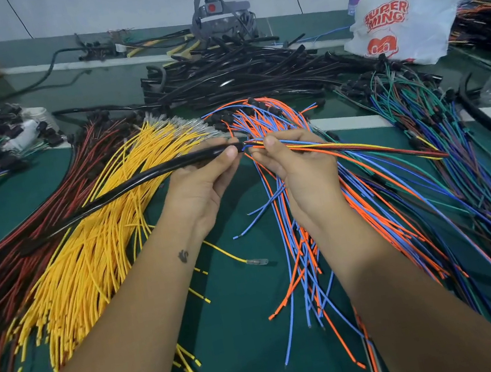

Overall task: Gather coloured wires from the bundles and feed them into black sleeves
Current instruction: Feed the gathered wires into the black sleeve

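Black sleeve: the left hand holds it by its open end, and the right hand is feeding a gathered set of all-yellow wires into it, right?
Not quite. In the head view the left hand does hold the black sleeve by its open end, but the gathered wires pinched in the right hand are mixed colours: orange, blue, yellow and dark red, not all yellow.

Both forearms bare, reaching forward, converging. Left hand (200,180) palm up, fingers curled, thumb pinching against them. Right hand (296,163) beside it, fingers curled, thumb pressed on top. Fingertips nearly meeting.
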A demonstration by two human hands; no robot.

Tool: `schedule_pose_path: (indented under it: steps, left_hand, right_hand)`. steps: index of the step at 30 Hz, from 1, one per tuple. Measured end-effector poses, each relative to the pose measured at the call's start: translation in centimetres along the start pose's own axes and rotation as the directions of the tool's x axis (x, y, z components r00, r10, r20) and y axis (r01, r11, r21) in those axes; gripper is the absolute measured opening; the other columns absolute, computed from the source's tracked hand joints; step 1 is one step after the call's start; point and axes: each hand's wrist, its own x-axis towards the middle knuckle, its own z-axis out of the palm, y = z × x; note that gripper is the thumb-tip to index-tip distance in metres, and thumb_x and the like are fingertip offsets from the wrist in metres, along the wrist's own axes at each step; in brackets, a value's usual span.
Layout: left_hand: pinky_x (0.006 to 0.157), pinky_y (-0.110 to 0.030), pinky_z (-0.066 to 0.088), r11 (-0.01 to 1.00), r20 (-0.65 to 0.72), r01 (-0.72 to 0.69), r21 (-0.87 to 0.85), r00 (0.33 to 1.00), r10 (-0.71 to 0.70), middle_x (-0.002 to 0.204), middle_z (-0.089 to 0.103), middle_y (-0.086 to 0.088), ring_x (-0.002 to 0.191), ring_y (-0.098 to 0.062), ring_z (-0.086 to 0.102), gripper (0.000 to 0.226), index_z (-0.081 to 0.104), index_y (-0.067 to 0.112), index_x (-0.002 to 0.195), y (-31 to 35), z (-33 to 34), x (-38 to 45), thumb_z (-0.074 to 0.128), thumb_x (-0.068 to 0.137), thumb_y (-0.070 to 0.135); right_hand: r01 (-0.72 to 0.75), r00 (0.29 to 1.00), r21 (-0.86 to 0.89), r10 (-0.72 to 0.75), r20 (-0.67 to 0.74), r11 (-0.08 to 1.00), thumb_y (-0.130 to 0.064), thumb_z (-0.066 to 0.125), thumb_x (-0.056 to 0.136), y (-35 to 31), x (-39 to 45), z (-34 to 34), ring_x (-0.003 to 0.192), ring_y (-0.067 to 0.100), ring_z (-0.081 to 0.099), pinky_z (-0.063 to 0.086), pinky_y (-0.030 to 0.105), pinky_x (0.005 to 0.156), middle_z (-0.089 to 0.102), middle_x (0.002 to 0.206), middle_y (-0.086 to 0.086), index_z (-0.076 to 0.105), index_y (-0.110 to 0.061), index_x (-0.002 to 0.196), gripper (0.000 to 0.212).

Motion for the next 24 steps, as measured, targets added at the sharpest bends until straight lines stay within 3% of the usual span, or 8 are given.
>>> schedule_pose_path:
  steps: [3,6,10,15,19,24]
  left_hand:
    - [0.065,-0.014,0.053,1.0,-0.021,-0.007,-0.016,1.0,0.007,0.082,0.074,-0.004,0.079,-0.015,0.071,0.014,0.066,0.009,0.086,-0.18,0.2,0.02,0.062,0.084,-0.004]
    - [0.058,-0.012,0.052,0.994,-0.053,0.09,-0.061,0.994,-0.094,0.077,0.074,-0.005,0.072,-0.012,0.072,0.007,0.07,0.007,0.081,0.05,0.33,0.06,0.064,0.084,0.005]
    - [0.054,-0.012,0.052,0.982,-0.062,0.177,-0.062,0.982,-0.181,0.082,0.074,-0.008,0.069,-0.009,0.071,0.02,0.077,0.011,0.063,0.46,0.08,0.15,0.068,0.08,0.015]
    - [0.056,-0.012,0.053,0.98,-0.055,0.189,-0.065,0.98,-0.193,0.079,0.074,-0.007,0.07,-0.011,0.071,0.024,0.076,0.009,0.064,0.46,0.02,0.18,0.065,0.085,0.01]
    - [0.057,-0.013,0.053,0.983,-0.048,0.179,-0.05,0.982,-0.181,0.077,0.073,-0.007,0.071,-0.012,0.072,0.006,0.069,0.002,0.081,0.31,0.07,0.18,0.065,0.083,0.006]
    - [0.056,-0.012,0.053,0.977,-0.045,0.21,-0.029,0.976,-0.211,0.076,0.073,-0.007,0.071,-0.013,0.072,0.018,0.075,0.005,0.067,0.49,-0.03,0.19,0.066,0.082,0.006]
  right_hand:
    - [-0.016,1.0,0.007,0.016,0.024,1.0,0.007,0.061,0.088,0.0,-0.07,0.12,0.072,0.021,0.07,0.056,0.027,0.076,0.07,0.07,0.007,0.063,-0.005,0.078,0.016]
    - [-0.026,0.999,0.014,0.025,0.045,1.0,0.007,0.06,0.089,0.0,-0.11,0.2,0.073,0.02,0.07,0.056,0.026,0.076,0.069,0.074,0.007,0.062,-0.005,0.08,0.015]
    - [-0.003,0.999,-0.01,0.003,0.039,1.0,0.006,0.06,0.089,0.02,-0.12,0.15,0.075,0.023,0.069,0.055,0.026,0.076,0.067,0.078,0.011,0.062,-0.005,0.081,0.014]
    - [0.039,0.999,-0.059,-0.039,0.016,0.997,0.006,0.061,0.088,0.13,-0.04,0.16,0.074,0.023,0.07,0.055,0.028,0.077,0.068,0.077,0.011,0.062,-0.006,0.079,0.015]
    - [0.059,0.998,-0.069,-0.06,-0.024,0.996,0.006,0.062,0.088,0.22,-0.02,0.19,0.075,0.024,0.07,0.056,0.03,0.079,0.066,0.08,0.013,0.063,-0.006,0.078,0.016]
    - [0.108,0.994,-0.101,-0.111,-0.023,0.989,0.006,0.063,0.087,0.26,-0.1,0.26,0.076,0.024,0.07,0.056,0.033,0.08,0.067,0.077,0.008,0.063,-0.009,0.077,0.018]
